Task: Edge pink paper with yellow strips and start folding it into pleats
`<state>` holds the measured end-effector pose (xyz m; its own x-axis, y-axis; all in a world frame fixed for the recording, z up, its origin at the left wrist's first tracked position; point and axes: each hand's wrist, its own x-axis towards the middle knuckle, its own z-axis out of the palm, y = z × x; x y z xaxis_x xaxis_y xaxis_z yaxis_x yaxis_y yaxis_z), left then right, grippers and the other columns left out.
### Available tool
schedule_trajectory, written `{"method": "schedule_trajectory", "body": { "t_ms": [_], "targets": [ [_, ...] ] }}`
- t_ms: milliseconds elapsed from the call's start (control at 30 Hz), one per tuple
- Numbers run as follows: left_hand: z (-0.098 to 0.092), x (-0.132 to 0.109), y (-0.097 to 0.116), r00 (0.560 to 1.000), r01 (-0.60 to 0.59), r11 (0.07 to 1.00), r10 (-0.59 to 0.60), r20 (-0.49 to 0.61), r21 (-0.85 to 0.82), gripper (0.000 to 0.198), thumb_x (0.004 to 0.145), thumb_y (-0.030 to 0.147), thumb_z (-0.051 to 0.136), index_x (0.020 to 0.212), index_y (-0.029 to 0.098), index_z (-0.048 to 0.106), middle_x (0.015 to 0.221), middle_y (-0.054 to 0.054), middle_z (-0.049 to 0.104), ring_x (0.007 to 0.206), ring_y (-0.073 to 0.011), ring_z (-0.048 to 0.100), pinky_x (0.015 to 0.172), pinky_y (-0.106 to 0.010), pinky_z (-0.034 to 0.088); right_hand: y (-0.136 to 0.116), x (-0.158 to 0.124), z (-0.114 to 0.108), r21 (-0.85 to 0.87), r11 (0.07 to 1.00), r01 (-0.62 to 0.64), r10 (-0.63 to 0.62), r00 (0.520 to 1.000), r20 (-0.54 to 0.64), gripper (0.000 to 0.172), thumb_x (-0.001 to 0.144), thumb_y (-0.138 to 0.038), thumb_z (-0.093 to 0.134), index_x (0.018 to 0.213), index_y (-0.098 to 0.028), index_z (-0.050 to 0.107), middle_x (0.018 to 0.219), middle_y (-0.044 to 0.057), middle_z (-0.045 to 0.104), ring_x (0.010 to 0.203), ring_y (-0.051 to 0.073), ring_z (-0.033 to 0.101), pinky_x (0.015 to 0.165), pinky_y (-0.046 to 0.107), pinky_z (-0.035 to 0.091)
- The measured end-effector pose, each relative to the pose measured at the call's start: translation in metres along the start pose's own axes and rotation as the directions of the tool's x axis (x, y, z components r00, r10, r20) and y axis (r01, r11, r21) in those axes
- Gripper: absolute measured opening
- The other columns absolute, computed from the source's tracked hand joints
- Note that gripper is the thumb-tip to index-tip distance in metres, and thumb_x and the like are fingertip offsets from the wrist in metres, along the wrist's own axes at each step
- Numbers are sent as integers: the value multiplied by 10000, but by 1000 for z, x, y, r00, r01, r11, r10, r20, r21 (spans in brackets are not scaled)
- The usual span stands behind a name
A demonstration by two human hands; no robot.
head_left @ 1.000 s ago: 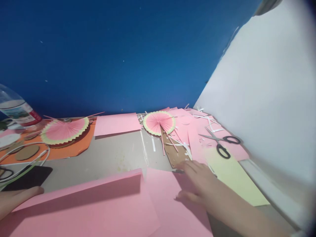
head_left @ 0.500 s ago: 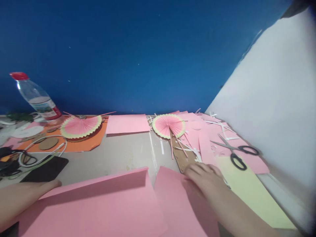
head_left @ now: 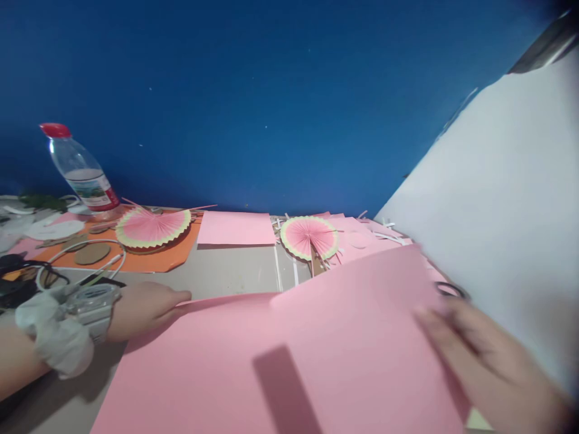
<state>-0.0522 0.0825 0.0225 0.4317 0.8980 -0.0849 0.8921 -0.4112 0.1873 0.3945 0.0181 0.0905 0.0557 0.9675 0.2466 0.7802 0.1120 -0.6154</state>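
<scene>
A large pink paper [head_left: 190,367] spreads across the front of the table, and a raised flap or second sheet lies over its right part; I cannot tell which. My left hand [head_left: 147,307], with a watch and a pale scrunchie at the wrist, pinches the upper left edge. At the right edge my right hand [head_left: 486,352], blurred, grips the lifted pink part, which hides most of the scissors [head_left: 450,289]. Behind the paper lies a round pleated paper fan [head_left: 309,234], pink with a pale yellow zigzag rim. A smaller pink rectangle [head_left: 237,228] lies further back.
At the left, a half-open pleated fan [head_left: 154,226] lies on an orange sheet [head_left: 172,259] beside cardboard discs [head_left: 93,254]. A red-capped bottle [head_left: 85,178], cables [head_left: 34,268] and scraps stand or lie there. A blue wall [head_left: 271,102] rises behind, a white one [head_left: 511,181] at right.
My left hand has moved right and now pinches the paper's top edge. My right hand has moved right, lifting the right part of the pink paper over the scissors and yellow sheet.
</scene>
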Motion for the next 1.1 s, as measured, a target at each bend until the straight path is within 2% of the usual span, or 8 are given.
{"method": "schedule_trajectory", "body": {
  "t_ms": [100, 200, 333, 500, 667, 767, 933, 1100],
  "targets": [
    [-7, 9, 7, 999, -24, 993, 21, 28, 115, 393, 872, 481, 367, 750, 213, 628, 565, -33, 627, 537, -214, 583, 560, -284, 366, -37, 0, 45, -120, 992, 40, 9, 925, 379, 267, 913, -408, 397, 731, -227, 471, 659, -13, 586, 635, 159, 587, 562, 248, 433],
    [-21, 9, 15, 999, -39, 982, 40, -1, 183, 360, 863, 470, 401, 873, 203, 642, 723, -72, 669, 672, -249, 619, 658, -341, 424, -57, 3, 85, -154, 962, 225, -111, 838, 534, 284, 956, -351, 321, 756, -222, 475, 643, -47, 594, 562, 115, 576, 492, 215, 395],
    [-22, -11, 38, 994, -44, 974, 65, -91, 223, 445, 876, 438, 421, 1240, 203, 520, 1261, -121, 560, 1190, -339, 449, 980, -490, 296, -71, 26, 121, -271, 818, 507, -329, 799, 503, 121, 867, -309, 533, 860, -195, 571, 813, 14, 653, 759, 180, 615, 639, 276, 462],
    [23, -48, 81, 929, -241, 932, 302, -213, 270, 672, 823, 624, 420, 1398, 293, 314, 1489, -36, 294, 1348, -331, 231, 1062, -488, 192, -83, 87, 161, -318, 751, 579, -438, 797, 416, 422, 846, -186, 551, 1252, -107, 471, 1280, 174, 507, 1185, 297, 441, 988, 453, 324],
    [50, -56, 95, 950, -180, 958, 228, -212, 223, 632, 889, 528, 372, 1434, 244, 223, 1526, -66, 162, 1387, -313, 116, 1068, -514, 207, -83, 151, 199, -301, 774, 557, -461, 821, 336, 328, 884, -226, 528, 1202, -145, 514, 1299, 109, 487, 1205, 266, 440, 996, 516, 326],
    [49, -54, 92, 952, -220, 955, 254, -170, 199, 640, 894, 504, 382, 1442, 236, 189, 1530, -83, 125, 1388, -326, 99, 1051, -552, 248, -89, 179, 193, -215, 823, 526, -462, 840, 285, 254, 884, -313, 535, 1071, -146, 578, 1118, 71, 586, 1008, 205, 565, 876, 435, 444],
    [46, -56, 89, 956, -223, 972, 234, -179, 78, 674, 877, 492, 438, 1445, 248, 170, 1517, -97, 180, 1375, -338, 159, 1029, -618, 261, -113, 201, 135, 20, 913, 407, -407, 910, 73, 358, 962, -347, 252, 958, -130, 537, 919, 79, 612, 820, 162, 555, 716, 299, 426],
    [31, -54, 75, 972, -84, 883, -30, -234, -461, 543, 908, 456, 387, 1410, 336, 219, 1461, -73, 346, 1316, -270, 348, 1025, -503, 366, -115, 143, 97, 258, 907, 334, -373, 920, 120, 314, 923, -443, 333, 829, -181, 476, 733, -14, 551, 651, 110, 533, 583, 211, 401]
  ]
}}
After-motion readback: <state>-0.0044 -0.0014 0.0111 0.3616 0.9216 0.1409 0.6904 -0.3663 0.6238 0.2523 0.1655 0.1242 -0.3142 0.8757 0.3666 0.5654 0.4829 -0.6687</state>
